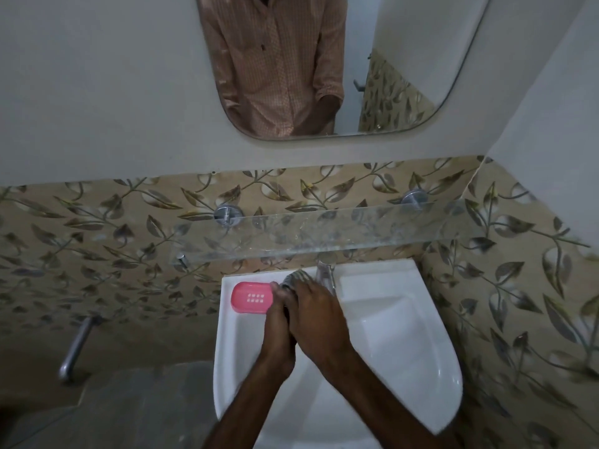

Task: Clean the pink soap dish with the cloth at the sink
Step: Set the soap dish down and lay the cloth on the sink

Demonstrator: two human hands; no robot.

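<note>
The left hand (pixel 278 324) and right hand (pixel 316 315) are pressing together, clamping the grey cloth (pixel 293 278) over the sink (pixel 389 338); the pink soap dish (pixel 251 298) (drain holes showing) is sitting beside them.

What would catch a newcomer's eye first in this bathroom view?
The pink soap dish stands out most, sitting on the back left rim of the white sink. Right beside it, the left hand and right hand close together around a grey cloth just in front of the tap. Above, the mirror reflects a checked shirt.
</note>
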